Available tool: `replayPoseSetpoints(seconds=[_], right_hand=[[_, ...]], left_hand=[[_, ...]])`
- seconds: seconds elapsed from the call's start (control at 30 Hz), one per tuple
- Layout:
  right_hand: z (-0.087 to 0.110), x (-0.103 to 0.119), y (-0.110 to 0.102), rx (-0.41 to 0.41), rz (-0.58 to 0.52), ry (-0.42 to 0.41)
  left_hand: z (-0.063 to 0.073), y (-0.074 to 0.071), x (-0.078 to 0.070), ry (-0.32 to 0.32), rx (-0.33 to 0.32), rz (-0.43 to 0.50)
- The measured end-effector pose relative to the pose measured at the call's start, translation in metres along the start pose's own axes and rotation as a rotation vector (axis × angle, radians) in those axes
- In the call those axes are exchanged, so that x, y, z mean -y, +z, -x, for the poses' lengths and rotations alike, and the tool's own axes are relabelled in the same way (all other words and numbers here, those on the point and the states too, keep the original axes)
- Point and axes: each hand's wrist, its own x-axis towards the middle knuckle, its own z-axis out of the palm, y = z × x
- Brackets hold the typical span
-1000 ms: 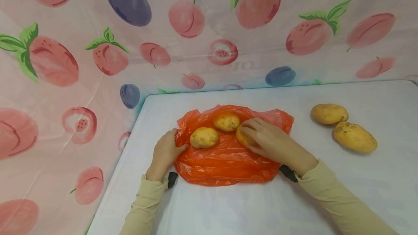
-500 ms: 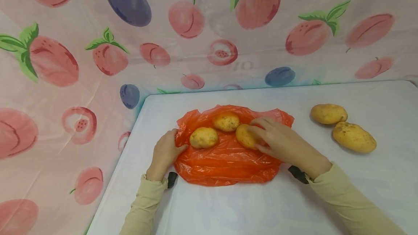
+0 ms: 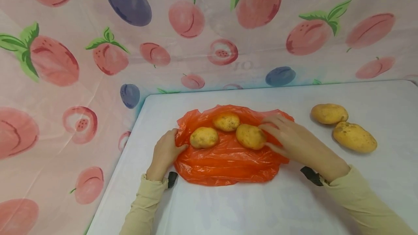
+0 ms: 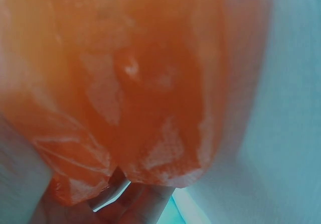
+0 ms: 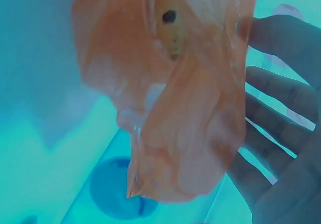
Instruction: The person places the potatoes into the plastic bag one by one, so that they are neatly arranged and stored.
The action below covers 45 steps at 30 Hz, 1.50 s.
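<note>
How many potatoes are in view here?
5: the left potato, middle potato and right potato on the orange plastic bag; the far potato and near potato to its right on the white table. Any under the bag's folds would be hidden.

Backdrop (image 3: 209,21): pale pink sheet, ahead and at left.
Print: fruits (image 3: 128,2), pink and dark blue.
Table (image 3: 235,209): white top, far edge by the sheet.

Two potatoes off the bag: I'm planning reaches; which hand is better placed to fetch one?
Probably the right hand: nearer those potatoes, its fingers spread, while the left hand holds the plastic bag.
</note>
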Motion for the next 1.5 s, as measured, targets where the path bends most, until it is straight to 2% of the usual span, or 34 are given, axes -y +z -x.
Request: replayPoseSetpoints(seconds=[0.5, 1.03, 1.23, 1.5], right_hand=[[0.017, -0.014, -0.011, 0.001, 0.046, 0.019], [0.039, -0.033, -0.014, -0.106, 0.052, 0.006], [0.046, -0.042, -0.013, -0.13, 0.043, -0.015], [0.058, -0.053, -0.012, -0.157, 0.082, 0.0]], left_hand=[[-0.001, 0.001, 0.001, -0.003, 0.002, -0.002], [0.0, 0.002, 0.001, -0.008, 0.001, 0.0], [-0.001, 0.002, 0.002, -0.014, 0.004, 0.003], [-0.001, 0.001, 0.001, -0.007, -0.001, -0.001]])
